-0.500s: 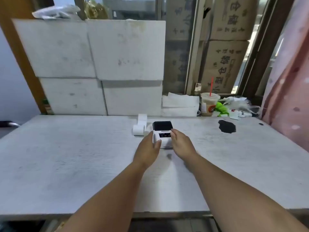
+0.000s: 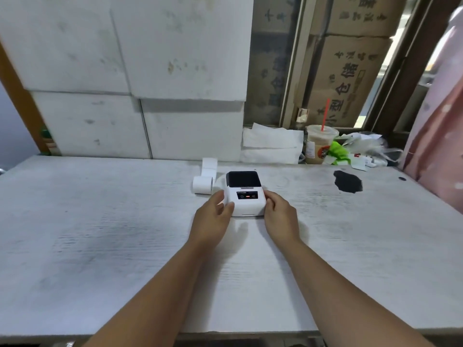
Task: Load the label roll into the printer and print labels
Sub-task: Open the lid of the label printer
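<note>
A small white label printer (image 2: pixel 246 195) with a dark lid and a lit front panel sits on the white table (image 2: pixel 100 234). My left hand (image 2: pixel 213 217) grips its left side, thumb on the front corner. Against the printer's right side my right hand (image 2: pixel 279 214) holds it with curled fingers. A white label roll (image 2: pixel 203 185) lies just left of the printer, with a strip of labels (image 2: pixel 209 166) trailing away toward the wall.
White foam boxes (image 2: pixel 125 83) are stacked along the back. Folded white paper (image 2: pixel 271 146), a drink cup with a red straw (image 2: pixel 320 144) and plastic bags (image 2: pixel 363 150) lie at the back right. A black stain (image 2: pixel 348 181) marks the table right of the printer.
The view has closed in on the table. My right hand has slid from the printer's top to its right side; the left hand stays on the left side.
</note>
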`<state>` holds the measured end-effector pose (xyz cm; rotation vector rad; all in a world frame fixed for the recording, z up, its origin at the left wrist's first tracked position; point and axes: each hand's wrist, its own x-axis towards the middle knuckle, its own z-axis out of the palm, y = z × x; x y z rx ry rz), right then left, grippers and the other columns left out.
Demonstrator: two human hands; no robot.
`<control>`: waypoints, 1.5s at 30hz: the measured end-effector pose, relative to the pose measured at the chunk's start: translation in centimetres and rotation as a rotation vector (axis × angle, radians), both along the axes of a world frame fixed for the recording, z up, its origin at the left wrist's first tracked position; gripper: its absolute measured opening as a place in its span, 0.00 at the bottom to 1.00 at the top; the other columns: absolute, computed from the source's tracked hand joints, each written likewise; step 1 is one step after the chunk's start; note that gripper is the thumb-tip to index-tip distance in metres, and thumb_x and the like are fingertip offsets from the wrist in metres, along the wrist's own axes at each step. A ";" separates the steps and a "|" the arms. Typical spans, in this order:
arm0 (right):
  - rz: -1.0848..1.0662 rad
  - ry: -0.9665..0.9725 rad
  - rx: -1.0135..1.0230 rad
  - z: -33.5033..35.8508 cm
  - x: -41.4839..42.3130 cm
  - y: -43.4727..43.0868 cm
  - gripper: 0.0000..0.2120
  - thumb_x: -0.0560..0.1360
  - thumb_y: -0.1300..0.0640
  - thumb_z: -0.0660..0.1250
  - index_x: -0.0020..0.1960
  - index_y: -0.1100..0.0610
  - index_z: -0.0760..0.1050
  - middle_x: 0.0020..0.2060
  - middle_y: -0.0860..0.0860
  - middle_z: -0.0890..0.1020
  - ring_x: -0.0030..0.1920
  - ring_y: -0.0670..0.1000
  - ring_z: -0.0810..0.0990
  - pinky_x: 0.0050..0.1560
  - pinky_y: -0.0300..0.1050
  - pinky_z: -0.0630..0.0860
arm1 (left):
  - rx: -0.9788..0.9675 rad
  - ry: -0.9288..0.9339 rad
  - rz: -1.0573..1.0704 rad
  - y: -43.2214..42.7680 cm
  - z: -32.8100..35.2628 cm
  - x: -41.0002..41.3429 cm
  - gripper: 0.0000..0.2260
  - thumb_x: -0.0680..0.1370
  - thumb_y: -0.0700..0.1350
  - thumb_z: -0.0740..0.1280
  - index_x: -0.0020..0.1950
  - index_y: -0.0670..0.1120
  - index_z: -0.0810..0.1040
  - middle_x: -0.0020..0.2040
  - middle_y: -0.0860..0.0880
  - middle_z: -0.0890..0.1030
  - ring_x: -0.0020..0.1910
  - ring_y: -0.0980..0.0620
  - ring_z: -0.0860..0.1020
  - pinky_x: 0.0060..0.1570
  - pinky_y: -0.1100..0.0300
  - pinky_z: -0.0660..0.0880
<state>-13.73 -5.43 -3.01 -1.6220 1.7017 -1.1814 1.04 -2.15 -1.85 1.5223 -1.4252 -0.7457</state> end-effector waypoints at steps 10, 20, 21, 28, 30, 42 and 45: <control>-0.046 -0.110 0.012 -0.9 -0.9 -1.0 0.11 0.78 0.58 0.61 0.54 0.52 0.80 0.43 0.45 0.82 0.44 0.44 0.79 0.36 0.28 0.69 | -0.023 -0.134 -0.042 -1.4 -1.1 0.2 0.18 0.78 0.47 0.62 0.67 0.58 0.69 0.48 0.61 0.79 0.50 0.56 0.79 0.50 0.60 0.74; 0.027 -0.069 0.064 -0.7 -0.8 -1.4 0.15 0.79 0.56 0.58 0.61 0.50 0.78 0.56 0.47 0.82 0.56 0.48 0.79 0.56 0.43 0.73 | 0.018 -0.052 0.019 -2.2 -1.1 0.2 0.24 0.75 0.54 0.67 0.70 0.53 0.67 0.54 0.52 0.71 0.46 0.57 0.74 0.50 0.61 0.70; 0.044 -0.077 0.080 -0.7 -0.9 -1.4 0.16 0.79 0.56 0.58 0.62 0.49 0.77 0.57 0.46 0.82 0.56 0.48 0.79 0.57 0.44 0.74 | 0.012 -0.043 0.010 -2.2 -1.1 0.2 0.24 0.75 0.53 0.67 0.70 0.54 0.67 0.56 0.53 0.70 0.47 0.59 0.73 0.51 0.62 0.69; 0.077 -0.183 0.135 -0.2 -1.4 -1.3 0.16 0.77 0.57 0.60 0.62 0.48 0.79 0.56 0.45 0.83 0.56 0.45 0.80 0.55 0.41 0.76 | -0.029 0.012 -0.095 -1.4 -0.8 0.1 0.17 0.77 0.49 0.65 0.64 0.63 0.69 0.51 0.66 0.75 0.49 0.68 0.76 0.49 0.67 0.72; 0.045 -0.216 0.137 -0.2 -1.5 -1.2 0.15 0.77 0.58 0.60 0.59 0.49 0.80 0.53 0.45 0.84 0.53 0.46 0.81 0.52 0.43 0.78 | -0.021 0.045 -0.050 -1.5 -0.7 0.2 0.16 0.77 0.49 0.65 0.64 0.60 0.70 0.53 0.62 0.74 0.45 0.68 0.75 0.46 0.66 0.71; 0.166 -0.151 0.152 0.0 -1.1 -0.8 0.19 0.81 0.58 0.54 0.66 0.46 0.74 0.55 0.47 0.82 0.52 0.49 0.80 0.31 0.32 0.76 | 0.026 0.062 -0.101 -1.9 -0.5 0.7 0.21 0.77 0.49 0.66 0.68 0.61 0.68 0.53 0.62 0.75 0.56 0.61 0.73 0.43 0.75 0.68; 0.167 -0.145 0.171 -0.2 -1.1 -1.0 0.19 0.81 0.57 0.53 0.68 0.45 0.72 0.57 0.48 0.80 0.53 0.51 0.80 0.42 0.49 0.83 | 0.036 0.089 -0.098 -1.8 -0.4 0.7 0.22 0.77 0.48 0.67 0.69 0.60 0.68 0.52 0.61 0.75 0.55 0.63 0.72 0.35 0.83 0.67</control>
